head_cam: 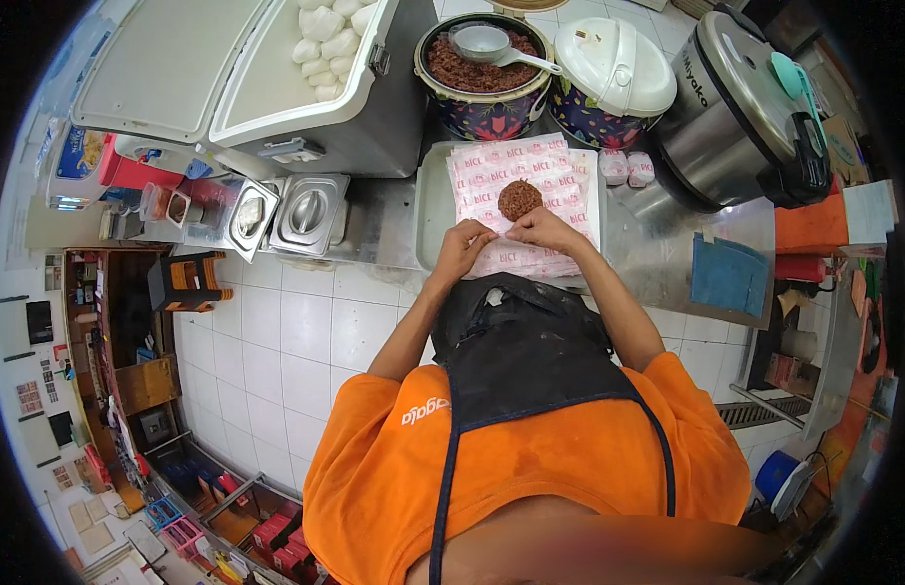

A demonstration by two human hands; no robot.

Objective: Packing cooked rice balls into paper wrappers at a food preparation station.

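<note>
A round mound of reddish-brown rice (519, 199) sits on a stack of printed wrapping paper (525, 157). The stack lies in a shallow pale tray (432, 212) on the metal counter. On the near side of the rice, my left hand (463, 248) pinches the wrapping paper between thumb and fingers. My right hand (549, 231) does the same just to its right, with its knuckles close to the rice. Both sets of fingertips nearly meet. The paper's edge between them is partly hidden by the fingers.
Behind the tray stand an uncovered pot of brown rice (452, 69) holding a white ladle (489, 45), and a lidded pot (613, 69). Wrapped parcels (626, 168) lie near a large steel rice cooker (723, 124). Leftward are an opened cooler box (364, 124) with white bundles and lidded steel pans (306, 216).
</note>
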